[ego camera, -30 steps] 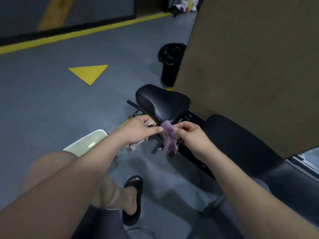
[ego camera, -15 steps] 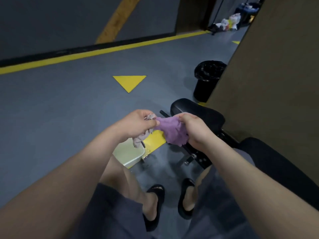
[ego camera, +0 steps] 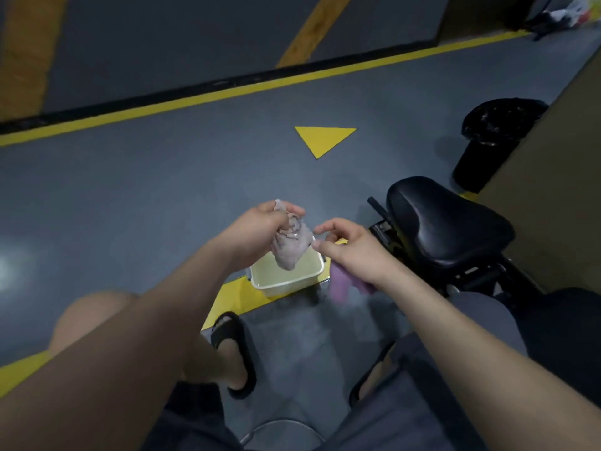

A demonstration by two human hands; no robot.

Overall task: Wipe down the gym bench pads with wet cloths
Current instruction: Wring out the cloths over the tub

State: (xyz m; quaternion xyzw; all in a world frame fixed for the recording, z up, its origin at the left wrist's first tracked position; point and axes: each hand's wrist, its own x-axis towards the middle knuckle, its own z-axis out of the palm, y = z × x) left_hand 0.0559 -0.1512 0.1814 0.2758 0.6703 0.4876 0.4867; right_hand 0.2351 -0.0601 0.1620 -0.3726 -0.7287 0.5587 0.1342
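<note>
My left hand (ego camera: 260,226) grips a bunched, wet grey-pink cloth (ego camera: 291,250) and holds it over a white tub (ego camera: 286,287) on the floor. Just right of that cloth is my right hand (ego camera: 354,249), its thumb and forefinger spread apart and close to it. A purple cloth (ego camera: 340,281) hangs blurred under this hand, held by its lower fingers. The black seat pad (ego camera: 445,222) of the gym bench stands to the right on its metal frame. Part of the black back pad (ego camera: 566,323) shows at the right edge.
A black lined bin (ego camera: 487,144) stands behind the bench beside a brown wall panel (ego camera: 572,164). The grey floor carries a yellow triangle (ego camera: 325,138) and yellow lines. My knees and a black sandal (ego camera: 234,349) are below the tub.
The view has swung left. My hands have come apart over the tub. The purple cloth has dropped from between them to hang under my right hand.
</note>
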